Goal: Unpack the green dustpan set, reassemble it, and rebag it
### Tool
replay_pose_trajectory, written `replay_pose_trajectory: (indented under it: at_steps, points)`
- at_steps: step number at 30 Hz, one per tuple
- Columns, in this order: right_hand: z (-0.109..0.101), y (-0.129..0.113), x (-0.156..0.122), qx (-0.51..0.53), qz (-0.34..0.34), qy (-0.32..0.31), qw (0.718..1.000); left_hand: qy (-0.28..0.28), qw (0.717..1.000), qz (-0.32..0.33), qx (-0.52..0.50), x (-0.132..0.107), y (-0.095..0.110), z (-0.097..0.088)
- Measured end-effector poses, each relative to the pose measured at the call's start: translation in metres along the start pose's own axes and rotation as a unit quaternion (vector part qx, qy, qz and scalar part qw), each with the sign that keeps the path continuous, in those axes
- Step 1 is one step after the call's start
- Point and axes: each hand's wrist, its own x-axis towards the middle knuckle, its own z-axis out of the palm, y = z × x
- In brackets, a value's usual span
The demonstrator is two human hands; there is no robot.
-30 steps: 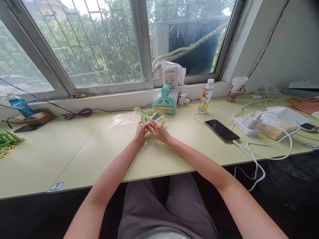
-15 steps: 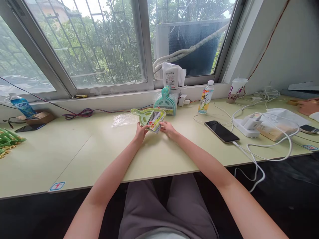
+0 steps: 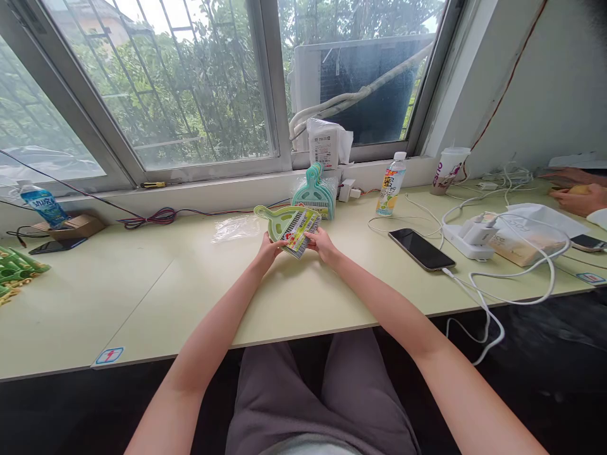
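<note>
Both my hands hold a light-green mini dustpan (image 3: 279,222) just above the table, its looped handle pointing to the upper left. A printed yellow-green label with dark stripes covers its wide end; I cannot tell whether several are stacked. My left hand (image 3: 269,249) grips the lower left edge, thumb on top. On the right edge, my right hand (image 3: 322,245) pinches the label side between thumb and fingers. Right behind it stands a stack of teal dustpans (image 3: 315,193) in clear plastic, leaning near the wall. A clear plastic bag (image 3: 236,229) lies to the left.
Green brushes with yellow bristles (image 3: 19,268) lie at the far left by a blue bottle (image 3: 43,203). To the right are a drink bottle (image 3: 391,184), a phone (image 3: 421,249), a power strip (image 3: 469,243) and loose white cables. Another person's hands (image 3: 576,196) are at far right.
The dustpan has shifted slightly right and tilted so its label faces me more. At the far right, the other person's hands have moved.
</note>
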Motion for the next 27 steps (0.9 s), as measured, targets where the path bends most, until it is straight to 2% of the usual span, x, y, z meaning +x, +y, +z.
replay_pose_trajectory:
  at_steps: [5,7,9,10,11,13,15,16,18,20,25,27]
  points:
    - [-0.003,0.002,0.003,0.016,-0.018,0.005,1.000,-0.016,0.999,-0.013,0.039,0.008,0.003,-0.009]
    - [-0.005,0.003,0.005,0.017,-0.028,0.006,0.999,0.004,0.997,0.000,0.082,0.012,0.006,-0.018]
    - [-0.007,0.004,0.007,0.015,-0.031,0.012,0.999,0.050,0.982,0.038,0.176,0.017,0.009,-0.032]
    - [-0.008,0.005,0.008,0.011,-0.030,0.015,0.999,0.081,0.962,0.065,0.251,0.018,0.010,-0.041]
    - [-0.008,0.006,0.009,0.007,-0.027,0.017,0.999,0.111,0.930,0.091,0.338,0.019,0.011,-0.049]
    - [-0.008,0.007,0.009,-0.003,-0.022,0.022,1.000,0.136,0.841,0.126,0.508,0.020,0.011,-0.065]
    - [-0.007,0.008,0.008,-0.013,-0.019,0.022,0.999,0.120,0.764,0.097,0.626,0.019,0.009,-0.078]
    - [-0.006,0.008,0.007,-0.017,-0.018,0.021,0.999,0.106,0.741,0.060,0.661,0.018,0.007,-0.082]
    - [-0.004,0.008,0.006,-0.024,-0.016,0.017,0.999,0.089,0.712,-0.020,0.696,0.015,0.006,-0.086]
    - [-0.004,0.008,0.005,-0.029,-0.015,0.015,0.999,0.089,0.693,-0.057,0.713,0.013,0.007,-0.084]
    - [-0.004,0.009,0.007,-0.036,-0.013,0.020,0.999,0.151,0.641,-0.026,0.752,0.011,0.022,-0.072]
    - [-0.004,0.010,0.007,-0.038,-0.008,0.026,0.999,0.172,0.629,-0.021,0.758,0.011,0.025,-0.069]
